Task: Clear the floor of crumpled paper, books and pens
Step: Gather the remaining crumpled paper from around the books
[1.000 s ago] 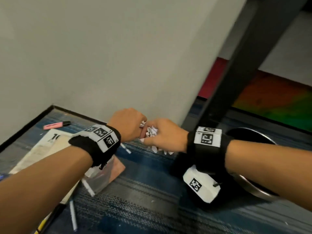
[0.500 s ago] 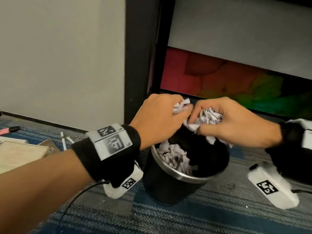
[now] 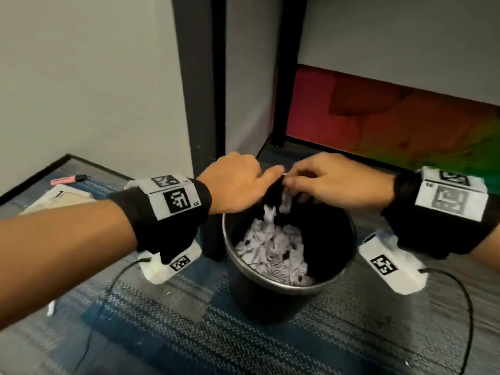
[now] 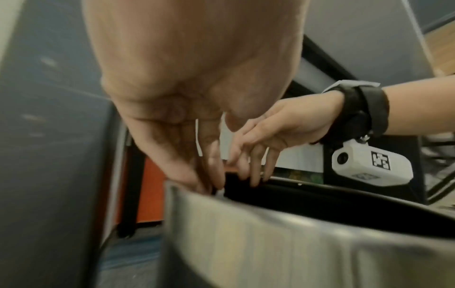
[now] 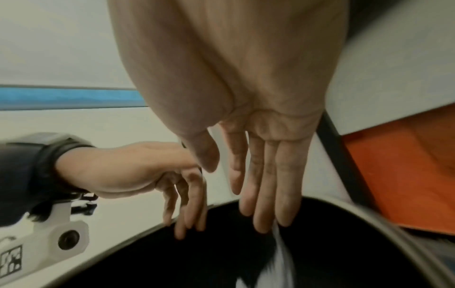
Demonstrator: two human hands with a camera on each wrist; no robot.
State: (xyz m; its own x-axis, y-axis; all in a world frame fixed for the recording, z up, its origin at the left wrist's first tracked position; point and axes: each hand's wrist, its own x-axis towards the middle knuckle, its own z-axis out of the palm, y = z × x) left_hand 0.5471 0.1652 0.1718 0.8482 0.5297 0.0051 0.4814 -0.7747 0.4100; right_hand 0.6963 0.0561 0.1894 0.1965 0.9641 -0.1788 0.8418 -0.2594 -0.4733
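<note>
A black waste bin with a metal rim stands on the carpet, partly filled with crumpled white paper. Both hands hover side by side just above its far rim. My left hand and right hand have their fingers stretched downward and hold nothing. Two paper scraps are falling beneath them into the bin. In the left wrist view the left fingers point down at the rim. In the right wrist view the right fingers are straight, with a paper scrap below them.
On the carpet at far left lie a pink highlighter and a beige book, and a white pen lies lower left. A black desk leg stands just behind the bin, with a coloured panel at back right.
Both hands carried crumpled paper from the floor to above the bin. Their fingers have now straightened and let the paper go, and it drops into the bin.
</note>
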